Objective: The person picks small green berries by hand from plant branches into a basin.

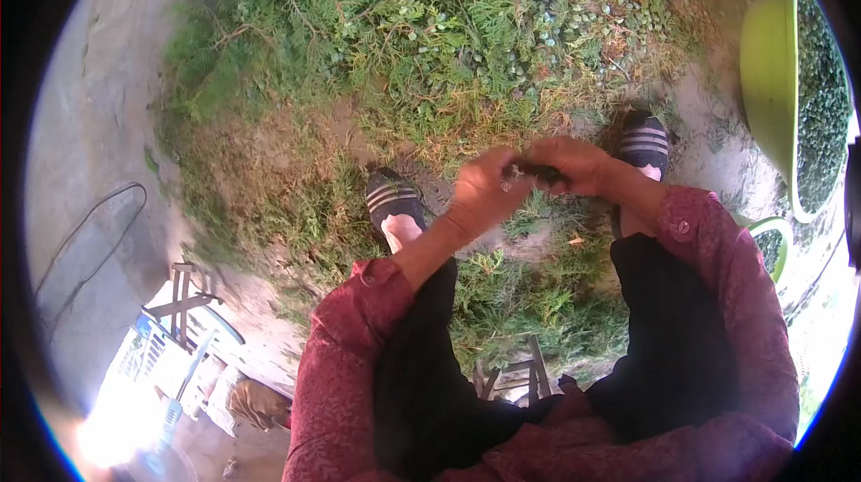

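My left hand (489, 188) and my right hand (567, 165) meet in front of my knees, above the cuttings on the ground. Both have their fingers closed around a small dark thing (543, 173) between them, too blurred to name. Just beyond them spreads a heap of green conifer sprigs (430, 43), with many small bluish-green cones among the leaves. More loose sprigs (547, 289) lie beneath my hands and between my legs.
At the right stands a lime-green tub (769, 78) filled with small dark green pieces. A second green container (782, 244) is partly hidden by my right sleeve. My striped shoes (395, 197) rest among the cuttings. A cable (90, 249) and a wooden stool (182, 307) are at the left.
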A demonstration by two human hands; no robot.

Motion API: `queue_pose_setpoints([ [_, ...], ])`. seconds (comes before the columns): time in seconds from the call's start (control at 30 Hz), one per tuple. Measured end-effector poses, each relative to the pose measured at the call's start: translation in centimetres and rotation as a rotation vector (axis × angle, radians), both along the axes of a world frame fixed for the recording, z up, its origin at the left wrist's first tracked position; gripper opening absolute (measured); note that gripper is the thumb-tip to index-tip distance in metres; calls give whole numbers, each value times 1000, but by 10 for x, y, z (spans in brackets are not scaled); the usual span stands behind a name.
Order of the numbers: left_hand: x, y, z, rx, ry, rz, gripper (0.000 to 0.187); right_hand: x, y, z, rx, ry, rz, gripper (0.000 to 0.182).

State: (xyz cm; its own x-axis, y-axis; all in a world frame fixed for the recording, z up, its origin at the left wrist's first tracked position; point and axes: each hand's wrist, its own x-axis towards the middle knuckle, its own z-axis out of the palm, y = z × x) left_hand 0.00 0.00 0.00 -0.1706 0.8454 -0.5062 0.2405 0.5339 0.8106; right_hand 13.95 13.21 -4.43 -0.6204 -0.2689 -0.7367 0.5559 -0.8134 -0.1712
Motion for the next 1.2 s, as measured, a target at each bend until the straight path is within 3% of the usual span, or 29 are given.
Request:
queue_pose_setpoints([
  [0.07,-14,-9,-20,-38,208,170,23,0,5,7,68,-58,107,15],
  [0.1,-30,-17,-29,-45,241,169,23,-10,3,7,61,-25,106,15],
  [0.17,-37,-33,-43,32,561,123,21,-9,0,14,33,-59,91,15],
  [0.5,-48,-31,-46,71,806,-70,11,-13,1,17,91,-27,117,17],
  [0.7,-44,-30,-52,85,783,-138,10,-9,1,15,107,-13,137,18],
  [0.83,-38,-29,-55,53,753,-66,11,-6,1,15,120,-18,139,19],
  [0.93,-25,-22,-38,6,646,-1,20,-6,-2,13,132,-57,87,21],
  [1.0,0,-12,-14,154,352,43,28,-8,-5,15,132,-98,27,21],
  [1.1,2,2,3,307,239,-21,34,-9,-4,16,77,-159,-84,23],
  [1.13,-7,-1,-8,308,238,-18,34,-4,-3,9,80,-125,-41,23],
  [1.2,-37,-5,-30,173,648,58,38,2,0,1,82,-89,2,23],
])
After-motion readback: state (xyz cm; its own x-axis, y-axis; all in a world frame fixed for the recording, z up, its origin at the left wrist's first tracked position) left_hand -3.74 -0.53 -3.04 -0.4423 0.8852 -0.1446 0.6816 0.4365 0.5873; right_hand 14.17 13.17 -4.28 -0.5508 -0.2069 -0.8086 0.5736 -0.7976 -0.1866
